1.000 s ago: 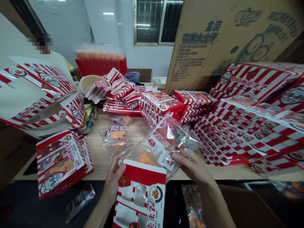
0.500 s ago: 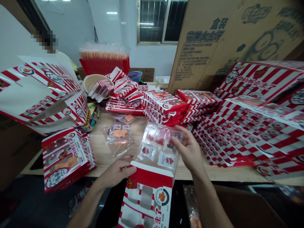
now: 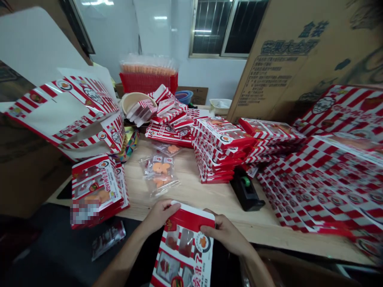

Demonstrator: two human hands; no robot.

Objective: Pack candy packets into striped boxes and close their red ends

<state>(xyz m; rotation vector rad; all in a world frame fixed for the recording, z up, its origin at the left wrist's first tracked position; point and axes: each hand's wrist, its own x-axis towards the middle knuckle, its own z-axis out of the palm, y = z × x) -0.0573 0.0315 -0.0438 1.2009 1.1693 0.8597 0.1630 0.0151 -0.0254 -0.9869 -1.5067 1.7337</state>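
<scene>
A red-and-white striped box [image 3: 185, 249] with clear windows lies at the near edge of the wooden table [image 3: 215, 199], its top end toward the table. My left hand [image 3: 160, 213] grips its upper left corner, fingers curled over the flap. My right hand [image 3: 223, 235] holds the upper right side, fingers closed on the edge. Red and orange sweets show behind the windows. Clear bags of orange sweets [image 3: 160, 173] lie on the table just beyond my left hand.
Stacks of the same striped boxes [image 3: 221, 149] fill the middle and right. A black tape dispenser [image 3: 247, 191] sits by them. More filled boxes [image 3: 97, 189] lie at left under a folded carton [image 3: 74, 115]. A large cardboard box [image 3: 299, 56] stands behind.
The clear bag of sweets that my right hand held above the box has gone inside it. Both hands now hold the box's top end. The view has shifted left.
</scene>
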